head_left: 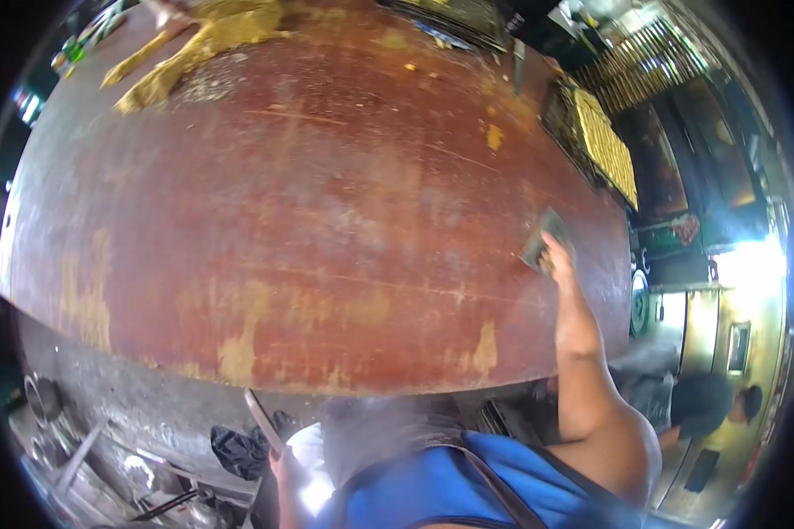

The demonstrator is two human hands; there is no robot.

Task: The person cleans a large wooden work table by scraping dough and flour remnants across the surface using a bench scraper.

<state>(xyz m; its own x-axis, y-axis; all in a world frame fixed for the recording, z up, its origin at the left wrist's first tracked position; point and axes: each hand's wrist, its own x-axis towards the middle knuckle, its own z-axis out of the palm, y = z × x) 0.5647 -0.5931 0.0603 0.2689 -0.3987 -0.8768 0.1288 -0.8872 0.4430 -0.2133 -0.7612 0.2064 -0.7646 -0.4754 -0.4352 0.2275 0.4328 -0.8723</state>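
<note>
My right hand (556, 256) is closed on a flat, dark grey-green scraper (545, 236), held against the right part of the reddish-brown table (353, 212). My left hand (280, 458) is low in the view, below the table's near edge, closed around a long, light-coloured stick (263, 418) that slants up to the left. Patches of yellowish residue mark the table near its front edge. A small yellow scrap (495, 137) lies on the upper right part of the surface.
Yellow dough (212, 44) lies at the table's far left beside another person's hand (169, 12). A tray of yellow strips (607, 145) sits at the right edge. Another person (710, 406) is at the lower right. Metal items (48, 441) stand lower left.
</note>
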